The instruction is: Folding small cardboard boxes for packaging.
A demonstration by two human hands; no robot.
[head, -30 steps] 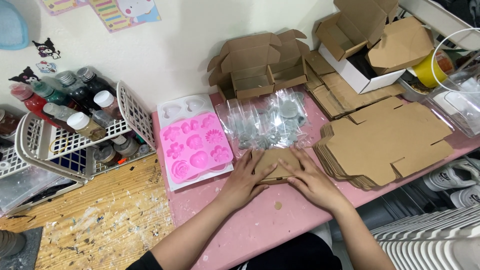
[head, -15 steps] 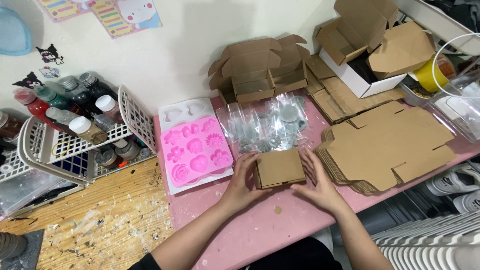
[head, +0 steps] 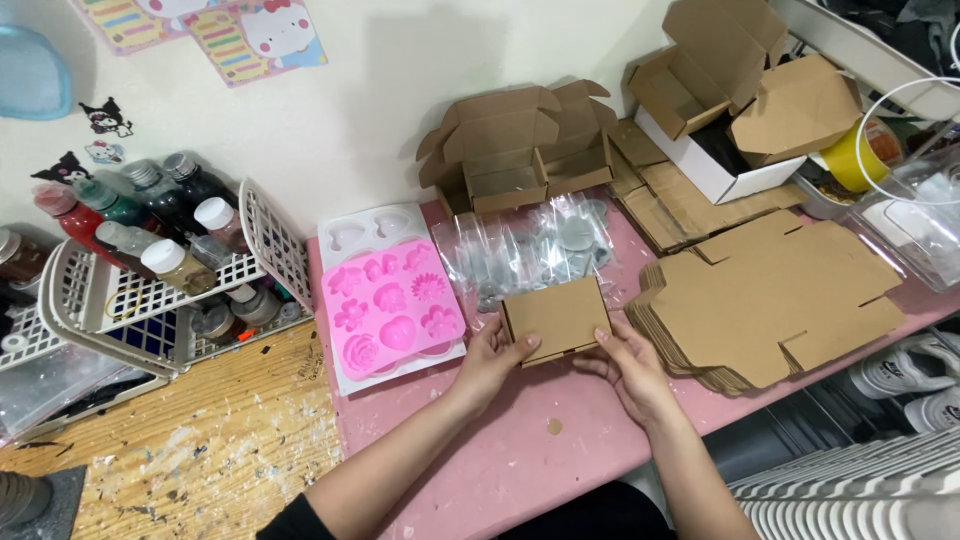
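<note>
a small closed box of brown cardboard (head: pixel 557 319) sits between two bare hands, just above a pink table top (head: pixel 520 450). the left hand (head: pixel 490 357) grips the box's left end, with the thumb on its front edge and the other fingers tucked under it. the right hand (head: pixel 628 366) holds the right end, with one fingertip (head: pixel 601 336) pressed on the front corner and the rest curled under. so both hands are closed on the box, not loose.

just past the fingertips, behind the box, lies a pile of clear plastic bags (head: pixel 530 250) with small grey things inside. further back stand two open, folded-up brown cardboard boxes (head: pixel 515 150) against the white wall.

to the left of the left hand's fingers lies a pink rubbery mould with flower and heart shapes (head: pixel 392 308), resting on a white mould of the same kind (head: pixel 365 228). further left is a white plastic basket (head: pixel 150 300) full of little paint bottles with coloured caps, on a wooden top with paint spots (head: pixel 180 460).

right beside the right hand's fingers is a thick stack of flat brown cardboard cut-outs (head: pixel 775 300). behind that stack sits a white box (head: pixel 715 165) with more open brown boxes on it, and a yellow cup (head: pixel 850 160).
</note>
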